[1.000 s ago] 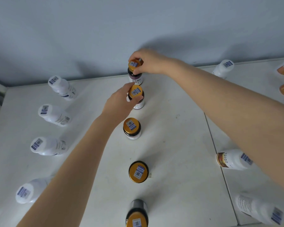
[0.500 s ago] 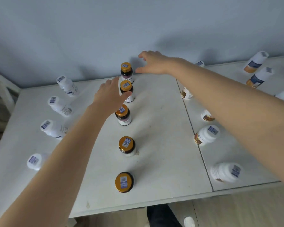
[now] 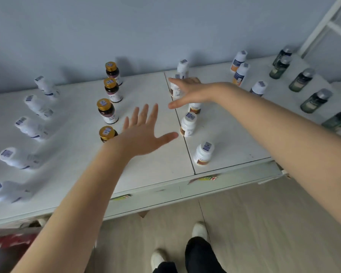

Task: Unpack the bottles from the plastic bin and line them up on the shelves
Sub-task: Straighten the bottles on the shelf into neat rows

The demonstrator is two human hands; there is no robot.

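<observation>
White shelf (image 3: 150, 170) runs against a blue wall (image 3: 126, 32), split by a seam (image 3: 188, 154) between two panels. Left of the seam stand four gold-capped bottles (image 3: 106, 111) in a row running from near the front edge back to the wall, all upright. Further left of the seam, a second row of five white bottles (image 3: 31, 128) shows only as a blur. Just right of the seam, banded bottles (image 3: 188, 124) with white caps form another row; the rear ones are partly hidden by an arm. Well right of the seam come orange-labelled bottles (image 3: 240, 73), then green bottles (image 3: 315, 100) with silver caps.

Left hand (image 3: 144, 134) hangs over the bare shelf just left of the seam, beside the nearest gold cap, fingers spread straight, thumb toward the seam, holding nothing. Right hand (image 3: 187, 91) is over the seam further back, fingers straight and pointing left, in front of a banded bottle; whether it touches that bottle cannot be told, and it grips nothing.

Below the shelf edge lies a pale wood floor (image 3: 264, 223) with white shoes (image 3: 199, 231).
</observation>
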